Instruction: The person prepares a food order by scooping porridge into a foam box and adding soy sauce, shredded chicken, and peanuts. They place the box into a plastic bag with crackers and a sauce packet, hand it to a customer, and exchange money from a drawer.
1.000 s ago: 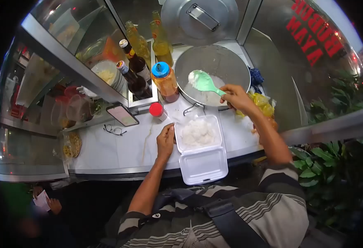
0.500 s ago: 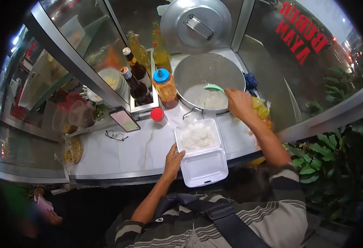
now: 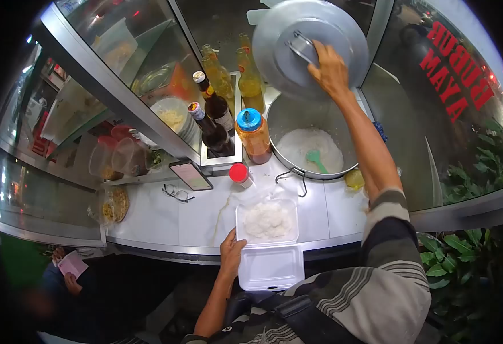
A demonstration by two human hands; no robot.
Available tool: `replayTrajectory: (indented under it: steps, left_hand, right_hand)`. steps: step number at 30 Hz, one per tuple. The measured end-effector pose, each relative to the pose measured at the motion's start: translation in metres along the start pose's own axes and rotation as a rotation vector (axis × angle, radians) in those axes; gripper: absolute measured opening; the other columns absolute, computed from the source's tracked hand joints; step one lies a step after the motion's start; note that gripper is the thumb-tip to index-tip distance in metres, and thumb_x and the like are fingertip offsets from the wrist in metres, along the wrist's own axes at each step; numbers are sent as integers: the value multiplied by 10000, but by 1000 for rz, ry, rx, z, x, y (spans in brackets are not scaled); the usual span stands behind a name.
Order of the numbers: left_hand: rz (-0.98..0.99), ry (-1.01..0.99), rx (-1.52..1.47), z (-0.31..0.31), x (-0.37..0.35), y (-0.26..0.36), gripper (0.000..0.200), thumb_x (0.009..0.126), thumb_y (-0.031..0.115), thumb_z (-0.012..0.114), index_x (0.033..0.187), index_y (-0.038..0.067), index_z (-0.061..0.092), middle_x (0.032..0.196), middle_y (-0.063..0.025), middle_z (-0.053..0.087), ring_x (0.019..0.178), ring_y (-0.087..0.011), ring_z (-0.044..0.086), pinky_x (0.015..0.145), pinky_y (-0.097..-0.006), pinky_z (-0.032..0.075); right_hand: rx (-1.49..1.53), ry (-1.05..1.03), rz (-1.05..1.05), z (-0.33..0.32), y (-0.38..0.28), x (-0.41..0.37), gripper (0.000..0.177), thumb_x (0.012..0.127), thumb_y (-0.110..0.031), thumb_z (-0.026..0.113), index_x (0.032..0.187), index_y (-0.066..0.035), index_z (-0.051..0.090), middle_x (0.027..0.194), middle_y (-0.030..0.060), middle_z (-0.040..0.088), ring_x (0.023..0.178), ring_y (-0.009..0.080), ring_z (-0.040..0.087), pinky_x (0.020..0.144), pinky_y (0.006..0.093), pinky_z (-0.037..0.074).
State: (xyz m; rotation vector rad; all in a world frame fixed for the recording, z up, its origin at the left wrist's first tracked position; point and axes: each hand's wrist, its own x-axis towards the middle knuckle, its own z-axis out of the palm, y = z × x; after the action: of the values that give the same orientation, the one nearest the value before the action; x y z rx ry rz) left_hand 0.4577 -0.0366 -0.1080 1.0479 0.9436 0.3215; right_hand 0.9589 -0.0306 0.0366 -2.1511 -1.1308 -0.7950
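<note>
My left hand (image 3: 231,252) grips the left side of an open white foam takeaway box (image 3: 271,268). White rice porridge (image 3: 267,221) fills the box's far half, over the counter; the hinged half hangs past its edge. With my right hand (image 3: 330,70) I hold the handle of a large metal pot lid (image 3: 271,63), tilted above the back of a wide metal pot (image 3: 286,114). Inside that pot, a green ladle (image 3: 315,159) rests in more white porridge, its head partly sunk.
A blue-capped sauce bottle (image 3: 252,137), dark bottles (image 3: 214,135) in a metal rack and a red-capped jar (image 3: 240,175) stand left of the pot. A phone (image 3: 191,175) and eyeglasses (image 3: 177,193) lie farther left. Glass panels enclose the counter. A person's hands (image 3: 71,274) hold pink paper at lower left.
My right hand has let go of the green ladle, leaving it in the pot, and has taken hold of the lid. The lid has shifted toward the pot. My left hand still holds the box.
</note>
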Motion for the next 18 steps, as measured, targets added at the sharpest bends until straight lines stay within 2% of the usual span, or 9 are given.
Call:
replayTrajectory:
  steps: [3, 5, 8, 15, 16, 17, 18]
  left_hand:
    - [-5, 11, -44, -30, -6, 6, 509, 835, -38, 525, 1343, -40, 490, 1117, -111, 649, 934, -147, 633, 837, -260, 495]
    - [0, 32, -53, -45, -8, 12, 505, 820, -34, 526, 1324, -34, 506, 1110, -107, 650, 930, -146, 636, 828, -261, 505]
    - [15, 102, -7, -65, -12, 20, 496, 810, 1, 533, 1305, -24, 521, 1076, -105, 658, 896, -154, 646, 818, -271, 520]
    - [-2, 134, 40, -94, -11, 28, 511, 814, 10, 541, 1324, -9, 516, 1008, -94, 669, 842, -145, 644, 765, -267, 522]
    - [11, 139, 35, -100, -9, 28, 511, 814, 10, 541, 1324, -9, 516, 1008, -94, 669, 842, -145, 644, 765, -267, 522]
    - [-3, 113, 34, -105, -7, 28, 510, 816, 12, 546, 1325, -7, 517, 1017, -91, 665, 850, -144, 640, 769, -267, 517]
    - [-18, 83, 33, -111, -5, 27, 509, 819, 13, 550, 1326, -5, 518, 1026, -88, 662, 857, -144, 635, 774, -267, 512]
  right_hand:
    - [32, -230, 3, -30, -3, -41, 567, 732, -247, 714, 1244, -77, 538, 941, 173, 589, 815, 381, 625, 721, 478, 505]
    - [67, -265, 43, -21, 6, -70, 565, 711, -274, 701, 1217, -55, 575, 921, 186, 626, 852, 378, 632, 760, 474, 501]
    - [153, -413, 270, -21, -4, -83, 534, 669, -283, 680, 1119, 3, 651, 1007, 243, 665, 952, 390, 636, 853, 445, 496]
    - [370, -328, 282, -4, 14, -103, 597, 699, -316, 720, 1193, 6, 628, 1104, 263, 645, 1040, 387, 618, 927, 414, 472]
    - [235, -266, 159, -6, 10, -104, 533, 760, -305, 728, 1192, -8, 630, 1050, 242, 649, 1005, 374, 616, 899, 427, 471]
    - [235, -259, 152, -8, 4, -108, 533, 760, -305, 728, 1192, -8, 630, 1050, 242, 649, 1005, 374, 616, 899, 427, 471]
    - [142, -146, 145, -27, -20, -104, 470, 792, -277, 715, 1172, -11, 636, 1004, 227, 643, 970, 363, 613, 874, 434, 470]
